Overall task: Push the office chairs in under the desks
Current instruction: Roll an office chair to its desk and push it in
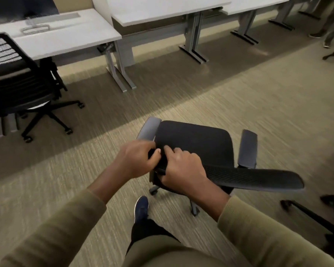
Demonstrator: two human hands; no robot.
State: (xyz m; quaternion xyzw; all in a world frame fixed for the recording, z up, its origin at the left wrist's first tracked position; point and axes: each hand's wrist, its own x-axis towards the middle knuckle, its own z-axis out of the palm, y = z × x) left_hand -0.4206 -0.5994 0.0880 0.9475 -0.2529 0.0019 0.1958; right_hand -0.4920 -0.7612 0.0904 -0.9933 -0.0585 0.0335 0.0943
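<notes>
- Both hands sit close together on the near end of the chair's backrest (255, 178): the left hand (135, 159) is curled around its edge, and the right hand (183, 170) is clamped over the top beside it, fingers almost touching.
- That office chair (193, 139) stands out on the open carpet (239, 97), well apart from the desks, its seat facing roughly toward the empty middle desk (162, 12).
- One chair (17, 81) at the left desk (66, 41) already looks mostly tucked in, so the free gap under the middle desk seems the likely target.
- Gripping so near one end of the backrest probably makes the chair swivel rather than roll straight; spreading the hands wider along the backrest should give better steering.
- Lining the seat up between the desk legs (193, 39) before pushing should keep the armrests (247, 149) from catching the metal frame.
- Pushing slowly is wise, since the casters may drag on carpet, and another chair base (316, 214) lies just to the right.
- Watch the stepping foot (141, 209), which is near the chair's casters.
</notes>
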